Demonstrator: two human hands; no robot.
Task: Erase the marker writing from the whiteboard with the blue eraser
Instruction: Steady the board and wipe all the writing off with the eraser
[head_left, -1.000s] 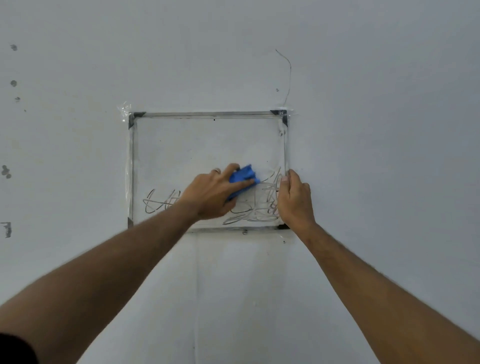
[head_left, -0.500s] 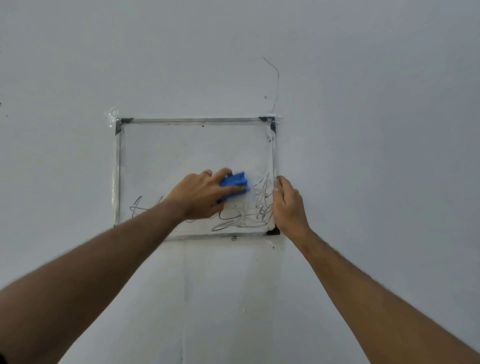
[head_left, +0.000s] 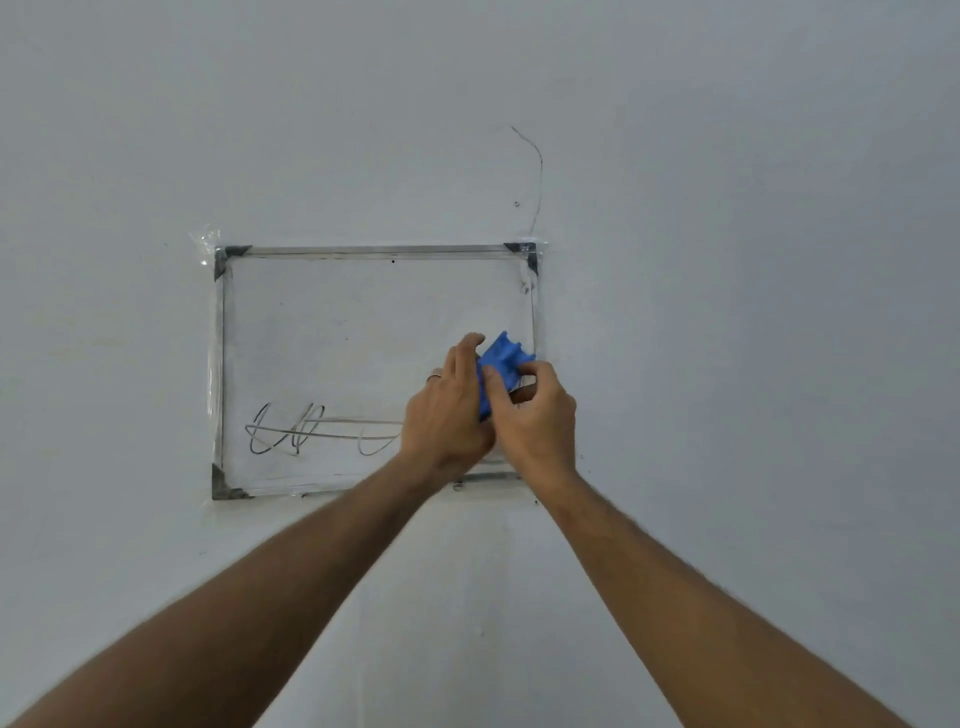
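A small metal-framed whiteboard (head_left: 322, 332) hangs taped to a pale wall. Black marker scribbles (head_left: 306, 428) run along its lower left; any writing at the lower right is hidden behind my hands. The blue eraser (head_left: 501, 361) is near the board's right edge, tilted up off the surface. My left hand (head_left: 449, 410) grips it from the left, a ring on one finger. My right hand (head_left: 537, 410) pinches it from the right with thumb and fingers. Both hands touch the eraser.
The wall (head_left: 727, 364) is plain around the board. A thin wire (head_left: 537, 171) curls up from the board's top right corner beside a small screw (head_left: 516, 203). Clear tape (head_left: 205, 239) sticks out at the top left corner.
My right hand left the board's right frame and moved onto the eraser. The eraser shifted right and tipped up. More of the lower-left scribble shows beside my left arm.
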